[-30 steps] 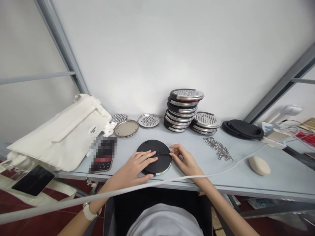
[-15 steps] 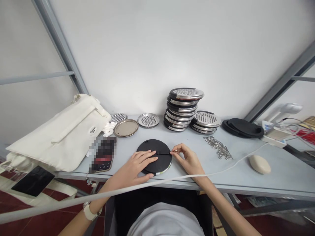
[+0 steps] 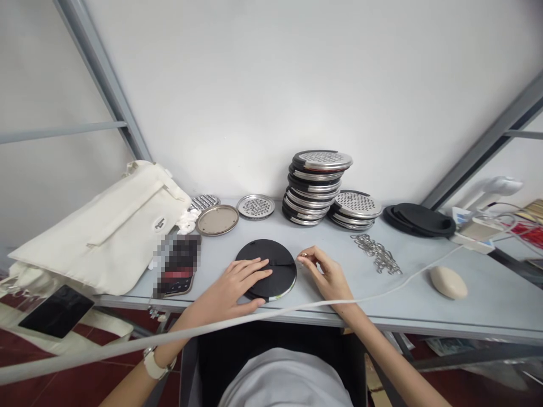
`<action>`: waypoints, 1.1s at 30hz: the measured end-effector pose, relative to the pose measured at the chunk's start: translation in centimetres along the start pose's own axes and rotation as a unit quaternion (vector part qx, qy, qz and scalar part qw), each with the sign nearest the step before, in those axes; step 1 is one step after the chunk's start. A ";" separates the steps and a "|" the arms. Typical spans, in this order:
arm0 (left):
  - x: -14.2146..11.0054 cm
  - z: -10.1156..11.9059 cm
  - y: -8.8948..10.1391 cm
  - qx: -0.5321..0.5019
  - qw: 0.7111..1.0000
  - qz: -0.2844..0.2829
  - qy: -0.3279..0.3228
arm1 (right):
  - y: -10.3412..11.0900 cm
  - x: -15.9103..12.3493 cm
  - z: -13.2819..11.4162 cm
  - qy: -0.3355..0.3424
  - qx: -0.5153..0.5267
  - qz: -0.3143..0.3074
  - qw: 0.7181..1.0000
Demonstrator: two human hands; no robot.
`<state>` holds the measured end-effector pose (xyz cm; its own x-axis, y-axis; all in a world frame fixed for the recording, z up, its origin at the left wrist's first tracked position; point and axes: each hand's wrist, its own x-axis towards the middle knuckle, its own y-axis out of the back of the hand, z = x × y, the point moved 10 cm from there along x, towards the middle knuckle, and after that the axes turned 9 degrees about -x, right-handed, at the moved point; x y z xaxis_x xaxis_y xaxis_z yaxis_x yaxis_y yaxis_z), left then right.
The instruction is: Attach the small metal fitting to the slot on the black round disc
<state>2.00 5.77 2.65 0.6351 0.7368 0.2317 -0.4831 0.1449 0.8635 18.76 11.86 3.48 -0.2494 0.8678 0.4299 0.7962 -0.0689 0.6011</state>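
A round black disc (image 3: 278,285) lies flat on the table in front of me, with a slit running from near its middle to the right edge. Part of its lower right rim shows a light, greenish band. My left hand (image 3: 237,285) rests on the disc's left side, fingers stretched out and lying flat. Just right of the disc, my right hand (image 3: 326,274) pinches a small shiny metal piece (image 3: 302,257) between thumb and fingertips; its exact shape is too small to make out. Beyond that hand lies a pile of metal clips or rings (image 3: 376,254).
Behind stand a tall stack of perforated metal discs with black covers (image 3: 316,189) and a lower stack (image 3: 356,204). Black covers (image 3: 418,219), metal plates (image 3: 218,220), a phone (image 3: 180,265), a white bag (image 3: 106,226) and a cream object (image 3: 448,282) surround them. A white cable (image 3: 297,308) crosses in front.
My right hand has drawn slightly back from the disc's edge, so the small metal piece is now apart from the slit. My left hand stays in place on the disc.
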 end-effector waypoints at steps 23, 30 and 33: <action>0.1 0.1 0.0 0.001 1.000 0.000 -0.002 | -0.4 0.1 0.3 0.010 0.004 -0.009 1.000; 0.1 0.0 -0.1 0.006 1.000 -0.005 0.005 | -0.3 0.2 0.4 0.019 -0.001 0.007 1.000; 0.1 0.0 0.0 0.004 1.000 0.000 0.001 | -0.1 0.2 0.0 0.030 -0.019 0.011 0.999</action>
<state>2.07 5.80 2.68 0.6345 0.7377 0.2308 -0.4781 0.1400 0.8671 18.57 12.07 3.53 -0.2658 0.8352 0.4815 0.7808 -0.1064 0.6156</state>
